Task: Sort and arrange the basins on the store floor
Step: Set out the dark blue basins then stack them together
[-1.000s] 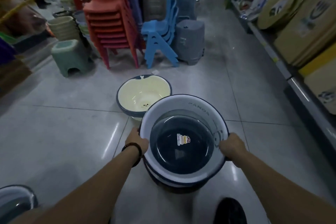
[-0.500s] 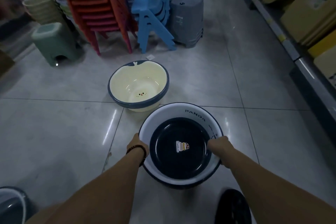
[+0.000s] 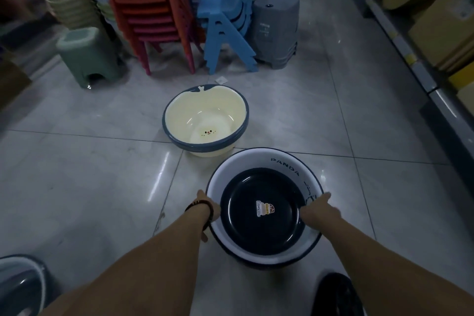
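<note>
A white basin with a dark rim and the word PANDA (image 3: pixel 282 161) sits low over the grey tiled floor, a smaller dark blue basin (image 3: pixel 261 210) nested inside it. My left hand (image 3: pixel 205 206) grips the white basin's left rim; a bead bracelet circles that wrist. My right hand (image 3: pixel 316 204) holds the right rim, fingers reaching inside. Just beyond stands a cream basin stack with blue rims (image 3: pixel 205 120), a small face printed at its bottom, close to the white basin's far edge.
Stacked red chairs (image 3: pixel 148 7), blue chairs (image 3: pixel 225 25), a grey stool stack (image 3: pixel 277 31) and a green stool (image 3: pixel 87 54) line the back. A shelf (image 3: pixel 410 59) runs along the right. Another basin (image 3: pixel 18 287) shows at bottom left, my shoe (image 3: pixel 336 295) at bottom right.
Both hands have lowered the nested basins from in front of me down to the floor, just behind the cream stack. My right hand's fingers have stretched out along the rim.
</note>
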Demonstrator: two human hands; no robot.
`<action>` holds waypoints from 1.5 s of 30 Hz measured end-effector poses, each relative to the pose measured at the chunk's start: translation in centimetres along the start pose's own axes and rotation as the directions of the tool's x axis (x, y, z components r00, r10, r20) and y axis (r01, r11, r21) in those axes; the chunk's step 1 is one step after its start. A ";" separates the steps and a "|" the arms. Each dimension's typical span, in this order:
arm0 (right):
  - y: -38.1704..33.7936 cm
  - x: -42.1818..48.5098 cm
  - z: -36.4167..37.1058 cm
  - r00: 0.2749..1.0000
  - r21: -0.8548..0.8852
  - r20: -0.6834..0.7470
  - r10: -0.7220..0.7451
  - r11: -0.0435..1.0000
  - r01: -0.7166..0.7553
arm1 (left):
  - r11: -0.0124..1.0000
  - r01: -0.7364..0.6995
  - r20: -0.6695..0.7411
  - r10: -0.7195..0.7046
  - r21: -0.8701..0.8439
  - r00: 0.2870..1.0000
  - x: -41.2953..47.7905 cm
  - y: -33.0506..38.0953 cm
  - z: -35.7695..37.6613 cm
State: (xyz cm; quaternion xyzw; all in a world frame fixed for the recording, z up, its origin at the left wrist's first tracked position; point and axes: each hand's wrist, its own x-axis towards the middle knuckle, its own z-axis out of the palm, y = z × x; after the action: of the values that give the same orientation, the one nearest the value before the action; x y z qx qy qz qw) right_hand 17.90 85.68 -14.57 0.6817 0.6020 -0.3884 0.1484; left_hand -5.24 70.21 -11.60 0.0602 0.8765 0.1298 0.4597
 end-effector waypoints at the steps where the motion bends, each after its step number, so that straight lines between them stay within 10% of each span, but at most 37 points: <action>1: -0.6 -1.0 0.2 0.998 -0.121 -0.051 -0.046 0.992 0.039 | 0.999 -0.011 0.015 0.010 0.044 1.000 -0.3 0.0 -0.8; 4: -3.3 -4.9 1.6 0.892 -0.476 -0.140 -0.429 0.820 0.319 | 0.967 -0.146 0.058 0.136 0.208 0.989 -2.3 -0.8 -5.3; 9: -11.4 -13.0 9.2 0.776 -0.351 0.136 -0.616 0.703 0.619 | 0.973 -0.139 0.094 0.123 0.185 0.988 -5.5 -9.0 -16.6; 15: -15.6 -24.2 21.5 0.388 -0.204 0.478 -0.788 0.329 0.922 | 0.916 0.076 -0.358 0.076 0.394 0.931 -7.6 -29.0 -26.1; 21: -16.1 -27.7 29.9 0.447 -0.129 0.616 -0.649 0.477 0.870 | 0.919 0.326 -0.356 -0.234 0.224 0.905 -3.6 -45.1 -23.1; 29: -17.2 -25.3 35.7 0.536 -0.212 0.596 -0.598 0.527 0.823 | 0.872 0.334 -0.305 -0.229 0.359 0.925 3.3 -50.0 -14.4; 45: -18.1 -25.2 34.6 0.578 -0.106 0.526 -0.624 0.626 0.772 | 0.865 0.074 -0.471 0.196 0.496 0.860 1.9 -46.1 -13.8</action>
State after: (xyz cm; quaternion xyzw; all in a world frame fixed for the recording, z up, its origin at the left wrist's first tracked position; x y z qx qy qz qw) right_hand -10.56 48.89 -14.58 0.2425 0.8283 -0.4536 0.2221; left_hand -16.97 24.08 -18.62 0.1690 0.9667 -0.0740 0.1775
